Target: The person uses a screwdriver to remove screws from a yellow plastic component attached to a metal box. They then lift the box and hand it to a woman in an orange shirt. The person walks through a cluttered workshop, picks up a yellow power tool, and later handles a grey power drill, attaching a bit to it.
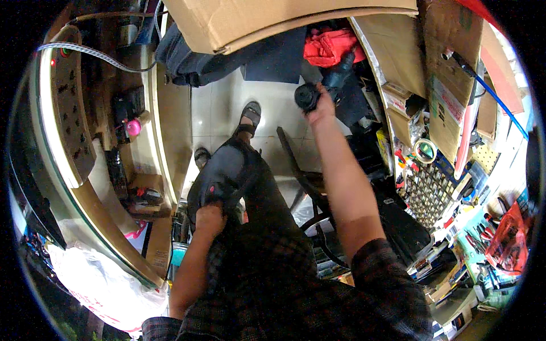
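My right hand [322, 107] reaches out past my knees, its fingers closed round a dark object with a round black end [307, 98], which looks like a power tool. A dark blue-grey body [339, 77] lies just beyond the fingers; I cannot tell whether it belongs to the same object. Over my lap, my left hand [210, 220] is closed on a black object with a small red spot [212, 188]. That object blends into my dark trousers, so its kind and outline cannot be made out. A red cloth or bag [331, 47] lies beyond my right hand.
A large cardboard box [284, 17] overhangs the far side. Shelves with a pink round thing [133, 127] and a white plastic bag [108, 284] line the left. On the right are cardboard pieces [449, 85], a tape roll [425, 150], a black case [404, 227] and several hand tools.
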A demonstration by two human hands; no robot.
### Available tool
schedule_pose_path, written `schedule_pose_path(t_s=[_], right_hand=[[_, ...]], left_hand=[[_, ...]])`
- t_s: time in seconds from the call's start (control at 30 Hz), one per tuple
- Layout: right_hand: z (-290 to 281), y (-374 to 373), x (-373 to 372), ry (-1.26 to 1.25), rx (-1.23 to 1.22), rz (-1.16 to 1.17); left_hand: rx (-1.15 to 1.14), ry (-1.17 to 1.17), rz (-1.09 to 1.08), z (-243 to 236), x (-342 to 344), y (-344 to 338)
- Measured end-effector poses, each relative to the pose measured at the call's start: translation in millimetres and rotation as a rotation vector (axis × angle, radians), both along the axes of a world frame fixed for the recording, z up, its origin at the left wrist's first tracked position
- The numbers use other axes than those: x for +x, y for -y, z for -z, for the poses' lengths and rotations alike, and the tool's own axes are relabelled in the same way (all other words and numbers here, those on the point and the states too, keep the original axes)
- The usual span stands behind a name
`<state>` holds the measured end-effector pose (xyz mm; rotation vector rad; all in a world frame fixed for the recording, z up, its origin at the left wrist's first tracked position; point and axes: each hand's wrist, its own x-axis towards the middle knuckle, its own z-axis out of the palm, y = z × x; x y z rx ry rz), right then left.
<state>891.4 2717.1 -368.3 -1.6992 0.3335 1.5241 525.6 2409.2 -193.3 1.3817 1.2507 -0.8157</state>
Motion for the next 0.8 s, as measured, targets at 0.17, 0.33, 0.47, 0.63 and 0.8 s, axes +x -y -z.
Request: schedule_pose_path(t_s=[0.17,0.33,0.47,0.63,0.8], right_hand=[[-32.7,-77.9,27.4,0.080,-0.035,-0.053],[-57.4,-129.7,75.7,0.423,0.009,-0.202],[-34.7,-139.0,74.0,0.578,0.157,-0.119],[2.5,-151.4,115.5,0.639,0.143,-0.084],[8.6,-139.1,121.6,0.676,0.097,-0.096]], left_hand=[[-0.046,-0.026,0.002,-5.9,-1.1,-8.9],[-0.069,-0.055,-0.026,2.8,-9.6,-4.4],[-0.101,-0.118,-0.005,9.8,-14.2,-1.5],[-0.019,-0.122,-0.083,21.8,-17.7,13.0],[-0.178,-0.162,-0.039,10.1,-18.4,-1.1]])
